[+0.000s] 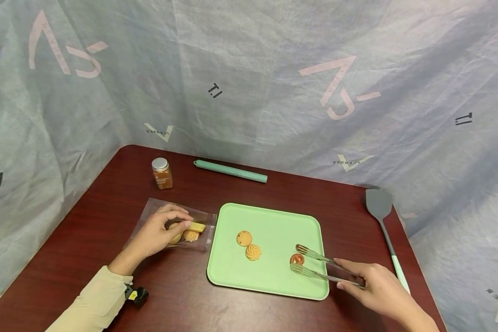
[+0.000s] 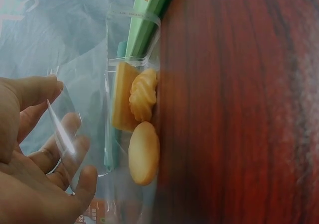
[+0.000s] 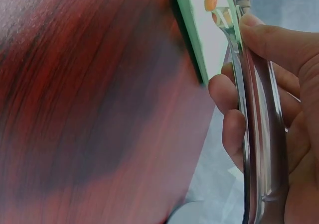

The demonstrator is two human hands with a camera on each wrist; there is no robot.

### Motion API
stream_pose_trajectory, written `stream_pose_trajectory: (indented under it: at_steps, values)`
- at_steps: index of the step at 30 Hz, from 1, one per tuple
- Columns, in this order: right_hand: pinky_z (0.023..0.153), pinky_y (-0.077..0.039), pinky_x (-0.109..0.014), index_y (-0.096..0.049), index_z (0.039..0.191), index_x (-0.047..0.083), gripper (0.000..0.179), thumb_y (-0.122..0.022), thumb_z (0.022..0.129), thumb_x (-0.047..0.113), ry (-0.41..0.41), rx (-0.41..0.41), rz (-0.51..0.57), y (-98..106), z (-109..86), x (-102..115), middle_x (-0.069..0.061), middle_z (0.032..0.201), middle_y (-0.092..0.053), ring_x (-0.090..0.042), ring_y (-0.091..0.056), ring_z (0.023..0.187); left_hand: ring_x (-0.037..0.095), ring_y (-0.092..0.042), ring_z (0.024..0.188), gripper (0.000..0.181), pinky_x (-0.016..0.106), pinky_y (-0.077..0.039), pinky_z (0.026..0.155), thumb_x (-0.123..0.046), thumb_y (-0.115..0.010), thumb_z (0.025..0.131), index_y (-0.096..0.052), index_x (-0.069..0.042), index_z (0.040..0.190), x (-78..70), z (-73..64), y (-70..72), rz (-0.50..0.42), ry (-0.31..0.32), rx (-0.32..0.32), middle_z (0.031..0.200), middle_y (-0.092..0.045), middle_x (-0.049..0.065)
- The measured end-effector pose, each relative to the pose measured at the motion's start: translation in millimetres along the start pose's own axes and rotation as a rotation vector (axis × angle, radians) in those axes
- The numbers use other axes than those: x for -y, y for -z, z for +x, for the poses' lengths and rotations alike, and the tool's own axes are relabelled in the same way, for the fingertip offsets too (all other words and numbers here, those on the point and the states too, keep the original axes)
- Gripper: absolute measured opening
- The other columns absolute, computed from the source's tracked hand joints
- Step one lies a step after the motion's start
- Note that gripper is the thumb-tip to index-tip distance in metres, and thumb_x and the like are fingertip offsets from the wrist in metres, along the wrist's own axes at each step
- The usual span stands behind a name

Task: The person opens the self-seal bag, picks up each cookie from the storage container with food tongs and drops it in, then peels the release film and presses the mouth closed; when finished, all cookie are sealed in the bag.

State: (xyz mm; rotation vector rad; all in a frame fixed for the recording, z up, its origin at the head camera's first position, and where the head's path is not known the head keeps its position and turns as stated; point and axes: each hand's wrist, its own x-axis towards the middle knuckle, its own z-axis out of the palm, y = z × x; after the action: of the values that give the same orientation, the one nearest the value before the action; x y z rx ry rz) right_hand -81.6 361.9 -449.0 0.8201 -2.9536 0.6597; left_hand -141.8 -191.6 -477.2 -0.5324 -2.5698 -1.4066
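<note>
My left hand [image 1: 159, 230] pinches the upper film of a clear plastic bag [image 1: 210, 233] lying left of the tray. Inside the bag are a rectangular cookie [image 2: 124, 95], a swirled cookie [image 2: 144, 94] and a plain round cookie [image 2: 144, 153]. My right hand [image 1: 377, 288] grips metal tongs [image 1: 313, 252] near the tray's right edge. Their spread tips lie on either side of a brown pretzel-shaped cookie [image 1: 297, 259]. On the light green tray [image 1: 274, 221] also lie a speckled round cookie [image 1: 244, 238] and a swirled cookie [image 1: 253, 252].
A jar [image 1: 163, 175] with a silver lid stands at the back left. A green rod-shaped thing [image 1: 232, 171] lies behind the tray. At the right edge of the dark red table [image 1: 174, 295] lies a grey spatula [image 1: 379, 205]. Grey curtains [image 1: 249, 92] hang behind.
</note>
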Motion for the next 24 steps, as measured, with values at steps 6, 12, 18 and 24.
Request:
stream_pose_trajectory:
  at_steps: [6,12,18,24]
  values:
    - [0.048,-0.034,-0.02,-0.069,0.13,0.022,0.049,-0.085,0.086,0.033,-0.007,0.033,0.006,5.6,-3.0,-1.2,0.026,0.067,-0.049,0.004,-0.037,0.053,0.022,-0.058,0.11,0.008,0.031,-0.045,0.088,-0.006,-0.076,0.092,-0.078,-0.008,0.1,0.6,0.5,0.0,-0.003,-0.014,-0.004,0.114,-0.066,0.012]
    - [0.047,-0.033,-0.019,-0.07,0.131,0.022,0.049,-0.085,0.085,0.03,-0.037,0.049,0.026,5.0,-5.4,-1.6,0.027,0.065,-0.044,0.005,-0.033,0.054,0.023,-0.058,0.109,0.012,0.028,-0.044,0.089,-0.004,-0.077,0.091,-0.078,-0.013,0.098,1.3,0.4,0.0,0.005,-0.018,-0.013,0.113,-0.066,0.012]
    - [0.051,-0.039,-0.02,-0.071,0.128,0.018,0.044,-0.083,0.087,0.03,0.009,0.034,0.024,2.1,-6.6,-0.9,0.024,0.084,-0.063,0.005,-0.046,0.058,0.022,-0.058,0.109,0.012,0.039,-0.047,0.086,-0.004,-0.077,0.091,-0.078,-0.014,0.099,0.6,0.5,-0.1,0.006,-0.009,-0.007,0.114,-0.066,0.012]
    - [0.051,-0.039,-0.02,-0.071,0.127,0.019,0.043,-0.084,0.087,0.03,0.007,0.025,0.016,1.0,-7.0,-0.7,0.024,0.088,-0.065,0.005,-0.047,0.058,0.022,-0.058,0.11,0.008,0.033,-0.045,0.089,-0.006,-0.076,0.092,-0.078,-0.009,0.099,-0.4,0.9,-0.8,0.011,0.006,-0.001,0.114,-0.066,0.012]
